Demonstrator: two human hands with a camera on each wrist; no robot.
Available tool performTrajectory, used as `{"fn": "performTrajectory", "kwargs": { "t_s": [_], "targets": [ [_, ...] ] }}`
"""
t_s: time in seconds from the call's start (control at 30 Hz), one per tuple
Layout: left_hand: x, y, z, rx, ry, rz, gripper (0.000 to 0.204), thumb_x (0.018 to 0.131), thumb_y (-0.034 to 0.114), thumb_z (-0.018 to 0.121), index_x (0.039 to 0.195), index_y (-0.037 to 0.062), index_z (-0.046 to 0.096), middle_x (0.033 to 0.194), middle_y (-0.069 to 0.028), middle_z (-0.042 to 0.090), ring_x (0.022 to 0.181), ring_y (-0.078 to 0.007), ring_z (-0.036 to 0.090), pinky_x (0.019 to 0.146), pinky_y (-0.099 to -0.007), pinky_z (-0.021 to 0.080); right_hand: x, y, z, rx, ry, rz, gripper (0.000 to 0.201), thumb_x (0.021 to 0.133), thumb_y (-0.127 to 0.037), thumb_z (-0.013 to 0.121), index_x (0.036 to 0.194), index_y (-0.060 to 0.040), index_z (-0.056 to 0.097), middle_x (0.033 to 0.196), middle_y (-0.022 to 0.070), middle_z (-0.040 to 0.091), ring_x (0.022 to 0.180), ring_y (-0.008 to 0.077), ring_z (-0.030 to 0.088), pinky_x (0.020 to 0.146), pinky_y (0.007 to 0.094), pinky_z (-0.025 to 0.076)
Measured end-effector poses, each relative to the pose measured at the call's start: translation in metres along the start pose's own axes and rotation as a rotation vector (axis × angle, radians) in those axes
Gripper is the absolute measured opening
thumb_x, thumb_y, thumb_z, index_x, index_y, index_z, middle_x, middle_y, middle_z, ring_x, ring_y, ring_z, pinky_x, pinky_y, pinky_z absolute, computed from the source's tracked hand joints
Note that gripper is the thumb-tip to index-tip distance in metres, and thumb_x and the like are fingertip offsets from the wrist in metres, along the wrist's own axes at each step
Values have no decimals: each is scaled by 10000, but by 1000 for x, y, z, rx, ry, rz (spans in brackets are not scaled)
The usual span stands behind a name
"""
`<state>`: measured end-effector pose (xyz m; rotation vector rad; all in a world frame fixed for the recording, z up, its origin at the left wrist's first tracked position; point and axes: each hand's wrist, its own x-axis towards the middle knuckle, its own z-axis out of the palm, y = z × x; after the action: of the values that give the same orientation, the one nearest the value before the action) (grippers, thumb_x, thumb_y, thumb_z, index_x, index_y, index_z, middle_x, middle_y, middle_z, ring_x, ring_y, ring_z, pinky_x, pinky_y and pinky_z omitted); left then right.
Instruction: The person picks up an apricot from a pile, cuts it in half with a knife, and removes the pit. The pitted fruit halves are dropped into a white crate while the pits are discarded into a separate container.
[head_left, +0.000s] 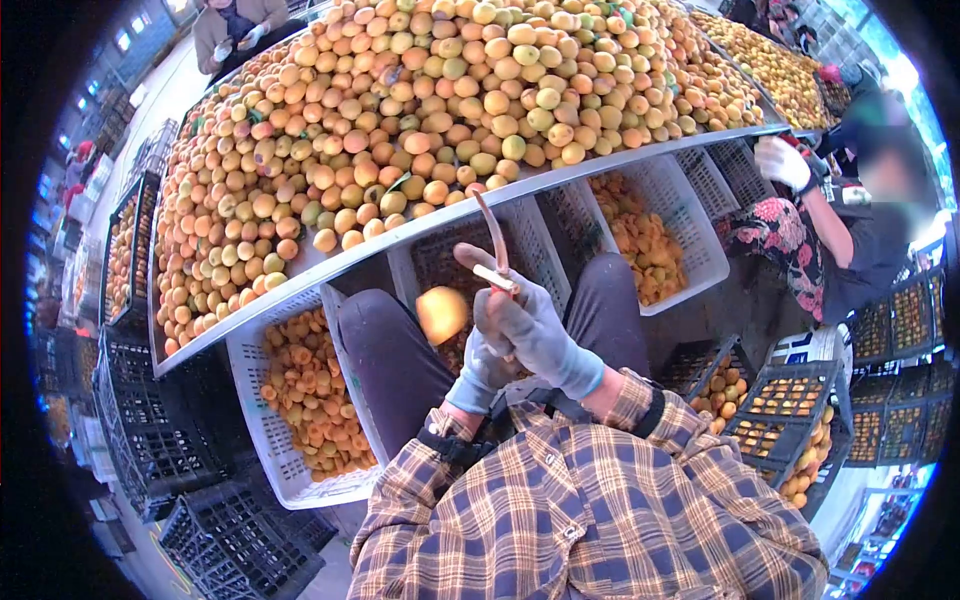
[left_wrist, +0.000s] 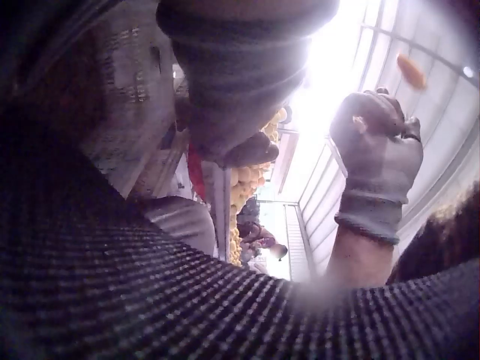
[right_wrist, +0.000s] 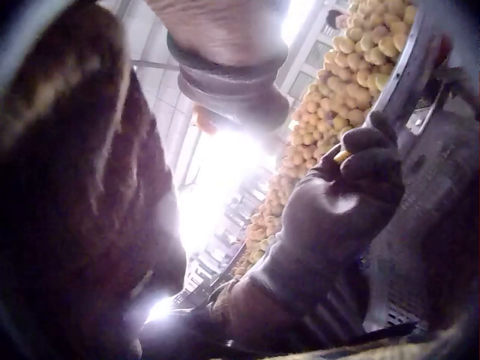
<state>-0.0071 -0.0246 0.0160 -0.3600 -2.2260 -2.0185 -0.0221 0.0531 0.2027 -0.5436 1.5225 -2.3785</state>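
Observation:
My right hand (head_left: pixel 545 340), in a grey glove, pinches a thin curved knife (head_left: pixel 490 225) with a pale handle, its tip pointing up toward the table. Close beneath it is my gloved left hand (head_left: pixel 480 378), largely covered by the right one. In the right wrist view the left hand (right_wrist: pixel 337 199) has curled fingers with a small yellow piece (right_wrist: pixel 343 157) between them; I cannot tell what it is. A blurred orange apricot (head_left: pixel 442 314) is in mid-air left of the hands, over the white crate (head_left: pixel 402 268) between my knees.
Whole apricots (head_left: pixel 420 110) heap on a metal-edged table (head_left: pixel 330 262). Crates of split apricots stand under it, left (head_left: pixel 312 400) and right (head_left: pixel 645 240). Black crates (head_left: pixel 150 420) sit at the left, more hold apricots at the right. Another person (head_left: pixel 850 210) sits at the right.

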Motion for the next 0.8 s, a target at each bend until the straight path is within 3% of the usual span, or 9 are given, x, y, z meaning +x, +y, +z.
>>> {"fn": "performTrajectory", "kwargs": {
  "t_s": [0.07, 0.1, 0.17, 0.27, 0.47, 0.53, 0.67, 0.7, 0.8],
  "targets": [
    [-2, 31, 2, -672, 182, -386, 348, 947, 359, 418, 1084, 66, 547, 874, -47, 592, 607, -124, 541, 478, -221, 413, 5, 7, -19, 95, 105, 28, 581, 904, -402, 531, 1251, 52, 425, 596, -39, 442, 431, 25, 350, 374, 184, 277],
    [3, 44, -1, -671, 182, -381, 348, 947, 359, 418, 1084, 66, 547, 874, -47, 592, 607, -124, 541, 478, -221, 413, 3, 15, -32, 46, 226, -61, 527, 921, -376, 512, 1198, 69, 459, 569, -39, 424, 421, 25, 346, 372, 182, 278],
    [9, 63, -5, -1331, -121, -570, 381, 952, 392, 397, 1079, 63, 542, 864, -52, 594, 580, -111, 519, 451, -210, 383, 2, 17, -50, -17, 322, -133, 365, 923, -339, 524, 1023, 10, 561, 553, -57, 426, 435, 14, 364, 391, 175, 281],
    [13, 88, 9, -1128, 101, -750, 454, 944, 440, 332, 1044, 45, 530, 684, -49, 558, 407, -109, 388, 391, -231, 285, -4, 17, -54, 32, 367, -149, 282, 924, -301, 537, 897, -27, 597, 564, -59, 458, 454, 4, 367, 405, 180, 261],
    [2, 71, 18, -1177, 40, -664, 507, 946, 513, 339, 1112, 70, 523, 876, -37, 605, 697, -125, 585, 605, -244, 476, -10, 29, -55, -169, 389, -206, 300, 929, -317, 518, 808, -43, 535, 532, -38, 398, 440, 32, 360, 413, 204, 256],
    [-1, 63, 19, -867, 90, -579, 511, 946, 517, 338, 1109, 68, 520, 864, -46, 606, 733, -133, 595, 672, -263, 483, -9, 34, -53, -223, 351, -254, 296, 924, -309, 526, 781, -50, 515, 544, -31, 412, 451, 33, 365, 416, 205, 255],
    [2, 74, 12, -1098, 146, -667, 468, 936, 516, 370, 971, 72, 514, 761, -37, 571, 579, -122, 537, 431, -222, 386, -5, 39, -57, 307, 423, -68, 287, 891, -339, 584, 776, -84, 520, 520, -33, 408, 403, 61, 366, 385, 214, 276],
    [4, 81, 14, -1129, 188, -721, 439, 930, 508, 392, 920, 82, 499, 735, -36, 553, 501, -115, 484, 353, -211, 286, -5, 37, -59, 352, 383, -19, 305, 905, -387, 536, 783, -109, 501, 520, -44, 326, 402, 62, 304, 392, 226, 256],
    [2, 67, 20, -1137, 248, -839, 411, 916, 506, 424, 910, 106, 516, 716, -35, 557, 441, -112, 440, 347, -215, 279, -6, 40, -63, 361, 331, 35, 330, 919, -438, 484, 789, -135, 477, 521, -54, 240, 401, 62, 234, 398, 237, 230]
  ]
}}
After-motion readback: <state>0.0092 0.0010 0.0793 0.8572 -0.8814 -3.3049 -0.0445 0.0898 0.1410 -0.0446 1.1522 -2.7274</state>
